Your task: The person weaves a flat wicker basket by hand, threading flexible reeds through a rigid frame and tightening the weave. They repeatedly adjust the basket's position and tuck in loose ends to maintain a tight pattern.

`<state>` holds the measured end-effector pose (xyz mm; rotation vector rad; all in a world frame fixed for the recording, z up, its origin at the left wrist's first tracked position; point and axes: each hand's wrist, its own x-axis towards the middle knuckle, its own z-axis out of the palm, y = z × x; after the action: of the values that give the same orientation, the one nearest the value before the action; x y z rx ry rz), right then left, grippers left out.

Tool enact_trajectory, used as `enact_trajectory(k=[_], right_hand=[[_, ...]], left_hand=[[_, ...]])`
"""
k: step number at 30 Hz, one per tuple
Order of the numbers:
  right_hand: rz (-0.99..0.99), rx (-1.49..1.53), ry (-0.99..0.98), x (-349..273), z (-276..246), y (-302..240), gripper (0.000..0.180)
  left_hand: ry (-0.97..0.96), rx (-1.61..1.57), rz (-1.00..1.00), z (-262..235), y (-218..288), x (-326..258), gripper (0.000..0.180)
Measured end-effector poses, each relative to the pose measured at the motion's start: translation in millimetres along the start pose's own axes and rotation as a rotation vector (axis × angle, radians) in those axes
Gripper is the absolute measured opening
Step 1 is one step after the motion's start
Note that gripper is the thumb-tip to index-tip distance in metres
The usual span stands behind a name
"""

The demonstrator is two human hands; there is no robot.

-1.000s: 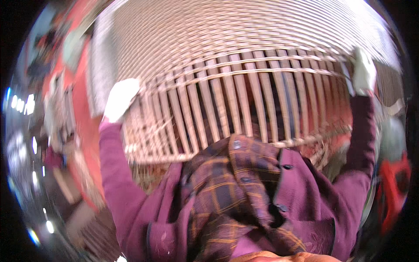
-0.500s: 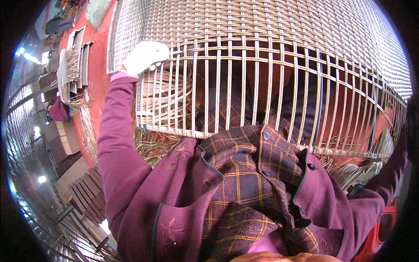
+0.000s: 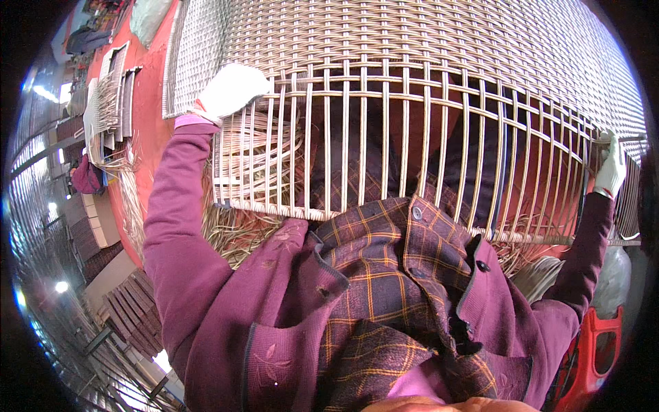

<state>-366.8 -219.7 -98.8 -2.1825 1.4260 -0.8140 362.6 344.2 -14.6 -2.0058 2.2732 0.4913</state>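
Observation:
A large wicker panel of grey-brown strands fills the upper view, tightly woven at the far side. Its near part is an open row of upright strands ending in a wrapped lower rail. My left hand, in a white glove, is closed at the left end of the cross strands, where the weave meets the bare uprights. Glare hides its fingers. At the panel's far right, my right hand, also gloved, has its fingers drawn together against the strands. What they pinch is too small to make out.
Loose strands lie behind the uprights and beneath the rail on the red floor. A red plastic stool stands at the lower right. Dark stacked slats and a woven piece with loose ends are at the left.
My right hand has come into view at the panel's right side, its forearm moving inward. The left hand stays at nearly the same spot, turned slightly so its fingertips no longer show.

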Motion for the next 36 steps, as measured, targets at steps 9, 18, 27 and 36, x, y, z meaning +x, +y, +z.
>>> enact_trajectory(k=[9,18,27,36], right_hand=[[0.119,0.083,0.153,12.5,9.8,-22.7,0.037],[0.317,0.888,0.021,19.1,32.2,-91.6,0.047],[-0.257,-0.536,-0.061,73.0,27.5,-7.8,0.044],[-0.194,-1.108,-0.284,41.0,37.5,-72.4,0.023]], left_hand=[[0.015,0.169,-0.006,-1.5,6.9,8.5,0.024],[0.712,0.164,-0.403,6.1,129.6,17.0,0.028],[0.764,0.042,-0.29,22.3,120.2,80.6,0.037],[0.851,0.002,-0.259,17.2,130.8,75.9,0.035]])
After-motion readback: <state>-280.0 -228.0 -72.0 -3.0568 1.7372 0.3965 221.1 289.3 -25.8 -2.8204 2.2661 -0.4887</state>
